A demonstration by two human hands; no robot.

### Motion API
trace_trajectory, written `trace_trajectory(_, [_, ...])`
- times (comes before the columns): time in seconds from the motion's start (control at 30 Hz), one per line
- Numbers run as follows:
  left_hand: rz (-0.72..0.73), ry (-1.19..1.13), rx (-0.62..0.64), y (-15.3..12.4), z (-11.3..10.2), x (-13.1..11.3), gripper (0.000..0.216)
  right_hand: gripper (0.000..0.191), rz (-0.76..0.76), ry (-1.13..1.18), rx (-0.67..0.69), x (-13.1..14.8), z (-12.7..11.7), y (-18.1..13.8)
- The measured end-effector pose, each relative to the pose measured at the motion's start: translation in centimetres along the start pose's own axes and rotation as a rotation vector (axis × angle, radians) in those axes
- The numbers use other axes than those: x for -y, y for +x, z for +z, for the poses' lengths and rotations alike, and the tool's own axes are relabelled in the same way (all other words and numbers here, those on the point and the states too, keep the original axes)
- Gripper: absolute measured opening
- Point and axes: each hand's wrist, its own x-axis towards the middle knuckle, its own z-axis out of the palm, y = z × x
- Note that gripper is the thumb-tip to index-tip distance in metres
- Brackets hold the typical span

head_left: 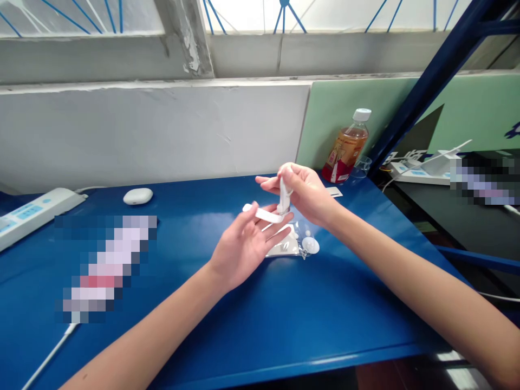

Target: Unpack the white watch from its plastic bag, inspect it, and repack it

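A white plastic piece (271, 216) is held above the table, one flat arm lying across my left fingers and another part standing up at an angle, like a hinge. My left hand (244, 246), palm up, grips the flat arm between thumb and fingers. The upright part is pinched by the thumb and fingertips of my right hand (305, 190). Beneath the hands, partly covered by my left fingers, lies a clear plastic packet (284, 246) with a pale flat item in it. A white round disc (311, 245) and a small metal chain (304, 254) show at its right side.
On the blue table (227, 336) lie a white earbud case (138, 196), a blurred-out phone-like object (109, 265) with a white cable, and a power strip (40, 214). A drink bottle (347, 146) stands at the back right beside a clear cup (361, 167). A blue post (422, 81) rises there.
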Motion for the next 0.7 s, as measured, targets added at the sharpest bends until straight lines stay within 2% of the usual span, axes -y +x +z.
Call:
trace_trajectory(0.07, [0.047,0.153,0.014,0.0,0.0,0.3,0.03,0.031,-0.08,-0.192,0.016,0.1,0.7,-0.5])
trace_trajectory(0.17, [0.028,0.373,0.033,-0.1,-0.1,0.8,0.028,0.033,-0.147,-0.29,0.064,-0.1,1.1,-0.9])
trace_trajectory(0.27, [0.01,0.529,0.054,-0.3,-0.2,1.1,0.018,0.029,-0.071,-0.269,0.12,-0.5,1.2,-1.0])
trace_trajectory(0.37, [-0.034,0.54,0.12,-0.4,-0.4,1.2,0.023,0.022,0.082,-0.154,0.219,-0.6,1.1,-1.0])
trace_trajectory(0.5, [-0.088,0.505,0.165,-0.4,-0.3,1.2,0.03,0.024,0.222,0.162,0.38,-0.5,0.8,-0.9])
trace_trajectory(0.6, [-0.099,0.481,0.073,-0.2,-0.1,1.2,0.032,0.022,0.265,0.29,0.389,-0.3,0.5,-0.7])
trace_trajectory(0.7, [-0.092,0.453,-0.043,0.0,-0.1,1.3,0.032,0.024,0.255,0.342,0.341,-0.2,0.4,-0.5])
